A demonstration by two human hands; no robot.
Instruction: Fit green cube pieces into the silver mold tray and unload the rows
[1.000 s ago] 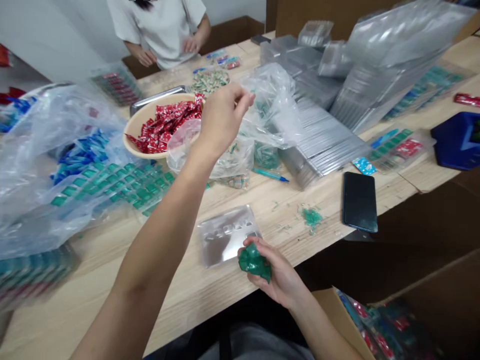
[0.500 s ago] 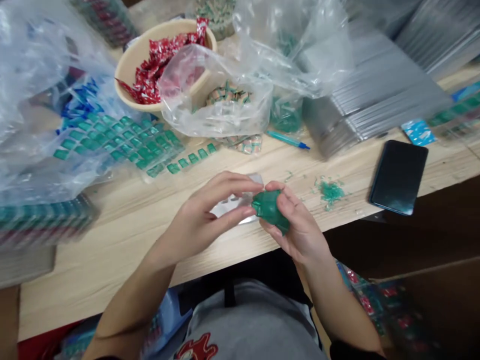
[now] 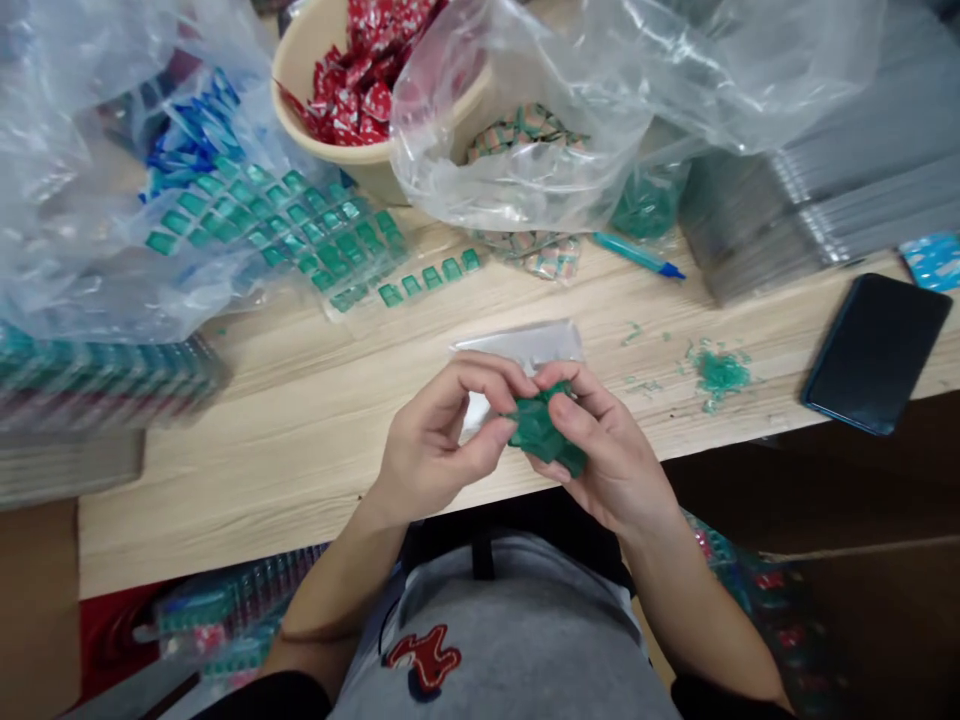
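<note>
My right hand [image 3: 615,460] is closed around translucent green plastic pieces [image 3: 536,430], with the thumb pressing on top. At their left end, my left hand [image 3: 431,440] pinches an edge between thumb and forefinger. How many pieces are in the grip is hard to make out. Under and behind the hands lies a clear plastic tray [image 3: 555,340], partly covered by them. Beyond it, a short row of small green plastic pieces [image 3: 431,278] sits on the table, next to a larger array of similar green pieces [image 3: 300,225].
Small green scraps [image 3: 721,372] lie right of my hands, near a dark phone [image 3: 877,350]. A blue pen [image 3: 637,255] lies farther back. Behind stand a cream bowl [image 3: 360,152] of red packets, a clear bag [image 3: 525,190] and stacked clear trays [image 3: 817,210]. Filled packs [image 3: 112,380] are stacked at left.
The view has shifted, so the table things sit farther right and higher. My left fingers have curled in more tightly at the green pieces, which have turned a little in my right hand.
</note>
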